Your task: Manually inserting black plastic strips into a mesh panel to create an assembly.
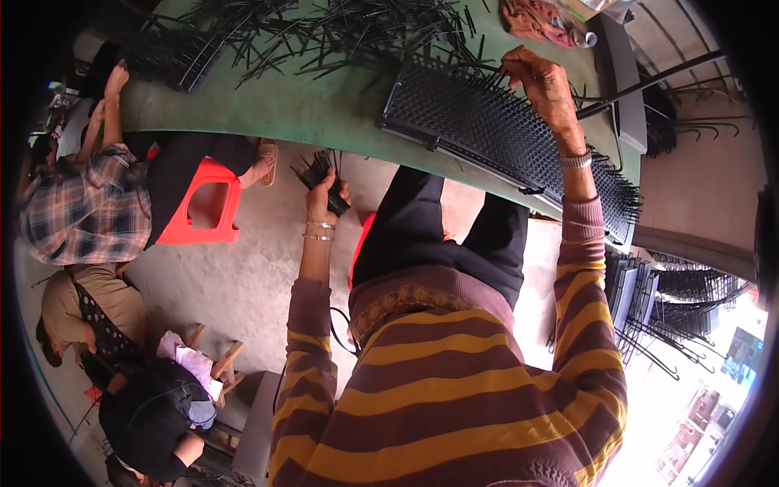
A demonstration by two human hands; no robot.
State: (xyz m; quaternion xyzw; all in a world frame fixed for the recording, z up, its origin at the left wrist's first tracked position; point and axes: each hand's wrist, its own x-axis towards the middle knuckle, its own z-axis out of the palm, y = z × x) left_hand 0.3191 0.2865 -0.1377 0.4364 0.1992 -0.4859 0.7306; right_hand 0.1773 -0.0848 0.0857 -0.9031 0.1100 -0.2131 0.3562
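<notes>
My left hand (pixel 327 196) is closed around a bundle of thin black sticks (pixel 311 171), held out over the floor just off the table's near edge. Their ends fan out above my fingers. A long black perforated rack (pixel 479 122) lies slantwise along the near right part of the table, with rows of small holes. Sticks stand up from its right end and along its far edge. Over that far edge, my right hand (pixel 542 81) has its fingers pinched together at the sticks; what exactly is between the fingertips is too small to tell.
A heap of loose black sticks (pixel 324 36) covers the far part of the green table (pixel 268 105). A reddish cloth (pixel 535 20) lies far right. Racks with hooks (pixel 641 296) hang at right. A person sits on a red stool (pixel 203 207) at left, others behind.
</notes>
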